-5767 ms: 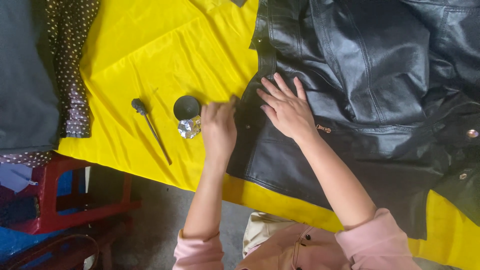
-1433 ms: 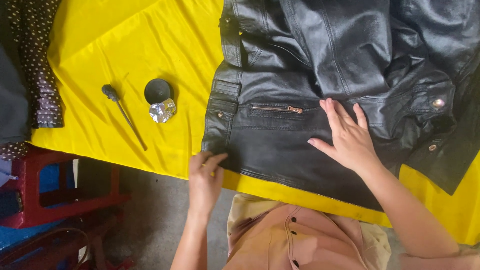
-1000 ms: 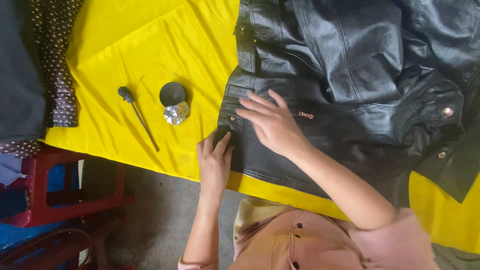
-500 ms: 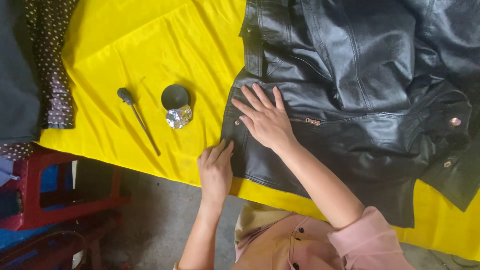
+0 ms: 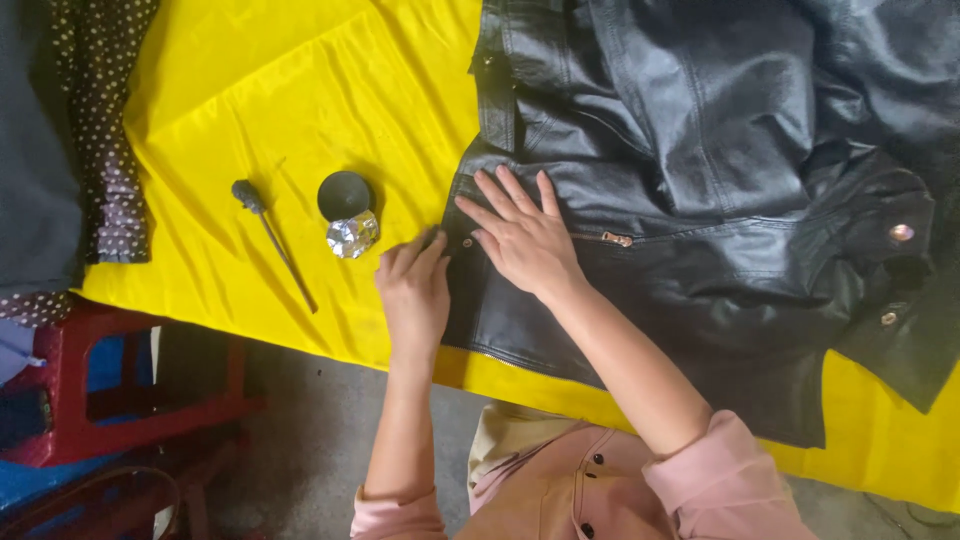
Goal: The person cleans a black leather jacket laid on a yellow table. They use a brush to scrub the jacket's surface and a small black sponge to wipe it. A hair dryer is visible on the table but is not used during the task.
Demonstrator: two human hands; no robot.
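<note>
A black leather jacket (image 5: pixel 720 160) lies spread over the yellow cloth (image 5: pixel 290 110) covering the table. My right hand (image 5: pixel 520 235) rests flat on the jacket's lower front panel, fingers apart, just left of a small zip pull (image 5: pixel 615 238). My left hand (image 5: pixel 413 290) lies flat at the jacket's left edge, partly on the yellow cloth, fingers pointing toward a small black round tin (image 5: pixel 344 194) and a crumpled foil piece (image 5: pixel 353 236). Neither hand holds anything.
A thin tool with a dark knob handle (image 5: pixel 270 238) lies left of the tin. Dark dotted fabric (image 5: pixel 100 140) hangs at the table's left end. A red stool (image 5: pixel 110 390) stands below on the grey floor. Metal snaps (image 5: pixel 900 232) show on the jacket's right side.
My right hand slid from the jacket's right part to its left front panel. My left hand moved up from the table's near edge to the jacket's left edge.
</note>
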